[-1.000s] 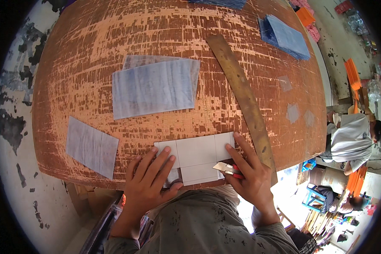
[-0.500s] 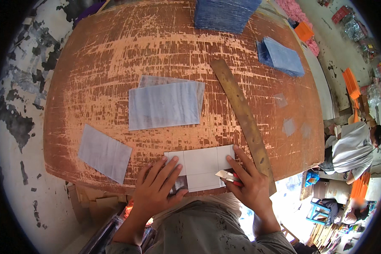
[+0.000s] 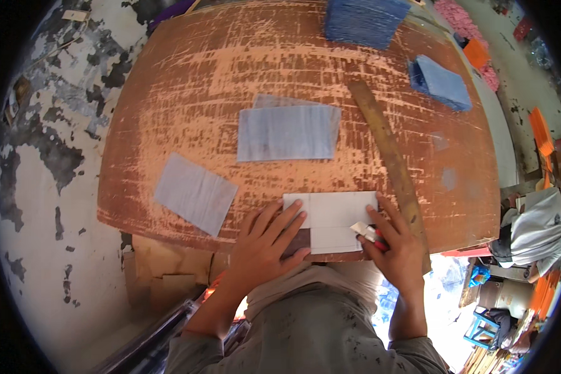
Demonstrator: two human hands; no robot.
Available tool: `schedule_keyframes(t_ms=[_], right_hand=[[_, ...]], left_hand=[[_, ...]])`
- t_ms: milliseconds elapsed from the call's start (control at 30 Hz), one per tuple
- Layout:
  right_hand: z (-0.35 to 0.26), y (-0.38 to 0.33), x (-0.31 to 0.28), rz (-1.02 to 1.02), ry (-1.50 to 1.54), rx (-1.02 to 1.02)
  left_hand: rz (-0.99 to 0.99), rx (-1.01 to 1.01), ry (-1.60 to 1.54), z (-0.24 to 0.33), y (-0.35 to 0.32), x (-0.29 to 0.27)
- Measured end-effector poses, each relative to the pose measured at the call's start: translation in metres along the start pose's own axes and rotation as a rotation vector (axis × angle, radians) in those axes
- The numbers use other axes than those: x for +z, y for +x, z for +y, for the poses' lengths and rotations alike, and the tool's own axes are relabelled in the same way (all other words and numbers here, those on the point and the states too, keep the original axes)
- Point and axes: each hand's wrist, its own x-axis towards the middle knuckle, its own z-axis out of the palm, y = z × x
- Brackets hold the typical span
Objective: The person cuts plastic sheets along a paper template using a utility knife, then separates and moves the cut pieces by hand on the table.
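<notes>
Two hands work a white card sheet (image 3: 330, 219) at the tabletop's (image 3: 168, 112) near edge: left hand (image 3: 265, 246) spread flat, right hand (image 3: 396, 246) fingers clamped on a small cutter (image 3: 369, 233), apparently mid-cut; a steady draw seems next.

scratched, worn wooden table (image 3: 187, 81); matt white paper sheet (image 3: 336, 215); dull, rough wooden ruler (image 3: 386, 149).
</notes>
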Motion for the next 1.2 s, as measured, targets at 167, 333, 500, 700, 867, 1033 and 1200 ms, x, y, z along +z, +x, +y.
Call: schedule_keyframes(t_ms=[167,333,500,700,867,1033,1200], right_hand=[[-0.0052,0.0007,0.0014,-0.022,0.104,0.046],[-0.0036,-0.0003,0.0038,0.002,0.056,-0.008],[-0.0035,-0.0015,0.0043,-0.006,0.031,0.001],[-0.0028,-0.0008,0.0049,-0.01,0.019,0.004],[-0.0041,-0.0005,0.004,-0.022,0.026,0.018],[-0.0033,-0.0007,0.0052,-0.019,0.027,0.016],[-0.0034,-0.0001,0.0052,-0.009,0.024,0.002]], left_hand=[[0.04,0.004,-0.006,-0.001,-0.0053,0.0036],[0.049,0.011,-0.019,-0.0035,-0.0075,0.005],[0.046,0.012,-0.031,-0.0035,-0.0074,0.006],[0.038,0.011,-0.041,-0.0039,-0.0075,0.0063],[0.017,0.01,-0.037,-0.0035,-0.0054,0.0034],[0.008,0.013,-0.033,-0.0043,-0.0062,0.0039],[0.015,0.018,-0.04,-0.0048,-0.0067,0.0052]])
